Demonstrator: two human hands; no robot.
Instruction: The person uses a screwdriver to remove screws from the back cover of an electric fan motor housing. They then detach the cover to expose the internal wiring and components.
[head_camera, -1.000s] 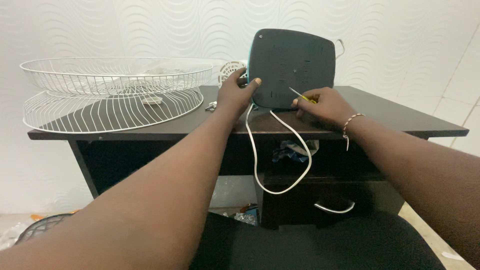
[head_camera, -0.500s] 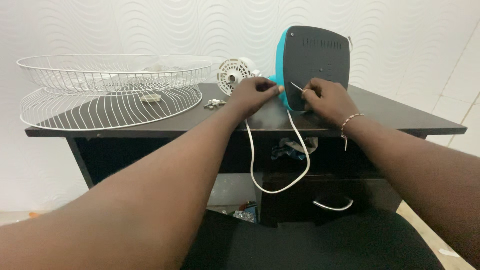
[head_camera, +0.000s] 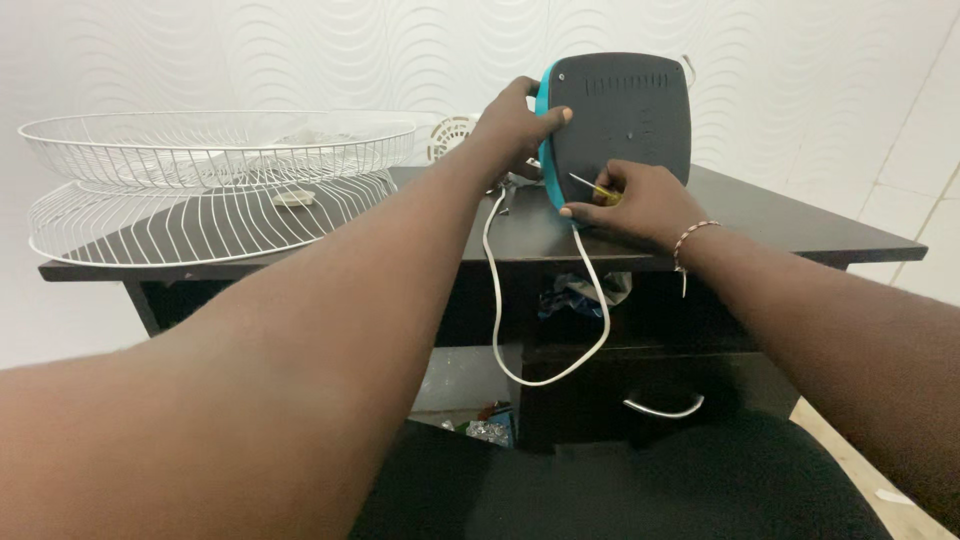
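Head view shows the left hand (head_camera: 515, 125) gripping the upper left edge of a teal and dark grey fan base (head_camera: 620, 115) standing on edge on the dark table (head_camera: 800, 230). Right hand (head_camera: 640, 205) pinches a small yellow-handled screwdriver (head_camera: 592, 189) against the base's underside, while a white cord (head_camera: 500, 300) droops over the table's front and two white wire fan guards (head_camera: 210, 170) lie stacked to the left.

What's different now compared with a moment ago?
The left hand moved up from the fan base's lower edge to grip its top corner. The fan base turned slightly. The right hand still holds the screwdriver against it; the wire grilles stayed put.
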